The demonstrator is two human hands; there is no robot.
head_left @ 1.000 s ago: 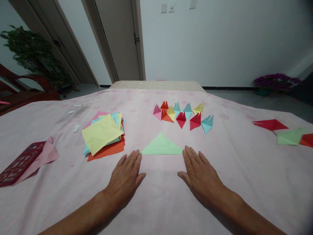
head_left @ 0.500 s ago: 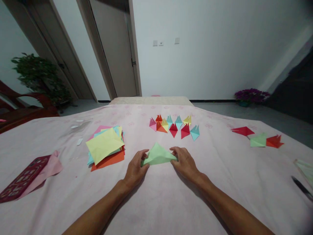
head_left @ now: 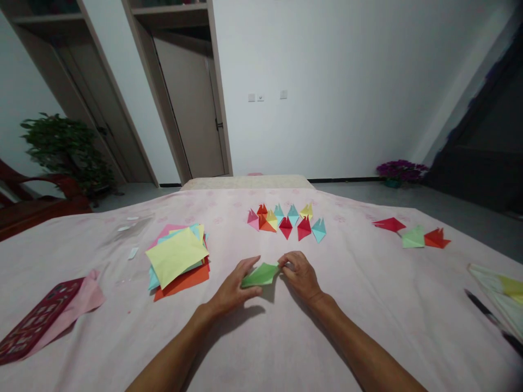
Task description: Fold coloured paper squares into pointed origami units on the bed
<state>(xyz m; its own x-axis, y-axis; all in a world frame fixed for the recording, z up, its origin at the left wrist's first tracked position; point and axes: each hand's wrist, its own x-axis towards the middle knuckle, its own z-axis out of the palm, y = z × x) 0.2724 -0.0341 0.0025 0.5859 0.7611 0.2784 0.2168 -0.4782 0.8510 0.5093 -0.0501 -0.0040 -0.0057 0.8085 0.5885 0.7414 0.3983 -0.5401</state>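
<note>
A folded light green paper (head_left: 260,275) is lifted slightly off the pink tablecloth (head_left: 286,348) between both hands. My left hand (head_left: 232,291) pinches its left end with thumb and fingers. My right hand (head_left: 297,274) pinches its right end, fingers curled. Beyond them lies a cluster of several small folded paper pieces (head_left: 286,220) in pink, red, orange, yellow and blue. A stack of flat coloured paper sheets (head_left: 177,258), yellow on top, lies to the left of my left hand.
Three folded pieces, red, green and orange (head_left: 412,234), lie at the right. A dark red booklet under pink paper (head_left: 44,313) sits at the left edge. A black pen (head_left: 484,316) and pale sheets (head_left: 500,294) lie far right. Paper scraps (head_left: 131,239) lie behind the stack.
Both hands went from lying flat beside the green triangle to pinching its ends and lifting it; its ends have come closer together. The view has tilted up.
</note>
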